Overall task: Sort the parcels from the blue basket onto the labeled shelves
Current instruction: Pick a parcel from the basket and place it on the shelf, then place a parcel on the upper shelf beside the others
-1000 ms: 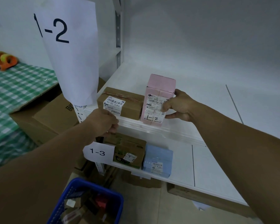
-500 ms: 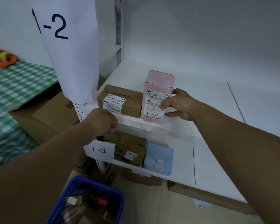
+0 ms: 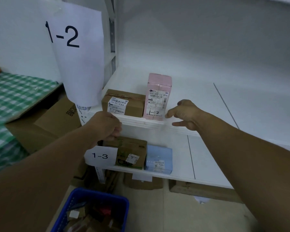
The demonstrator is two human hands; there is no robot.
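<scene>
Pink box [image 3: 159, 96] is parked upright at the front edge of the upper shelf [image 3: 208, 101], right beside a brown box [image 3: 124, 102]. It looks light and stiff, so it's probably best taken by its narrow sides. Being tall, it could be tipped easily. "1-2" is handwritten on its label under a printed number starting 502, and it's matched by the big "1-2" sign [image 3: 77, 47]. Right hand [image 3: 186, 114] is held loose and spread just beside it, nothing gripped. Left hand [image 3: 105, 125] is curled at the shelf lip; whether anything's gripped can't be told.

On the upper shelf [image 3: 199, 101] stand a brown box [image 3: 124, 102] and an upright pink box [image 3: 158, 96] — on the lower shelf [image 3: 179, 156], a green-printed box [image 3: 132, 153] just beside a blue box [image 3: 158, 159].
</scene>
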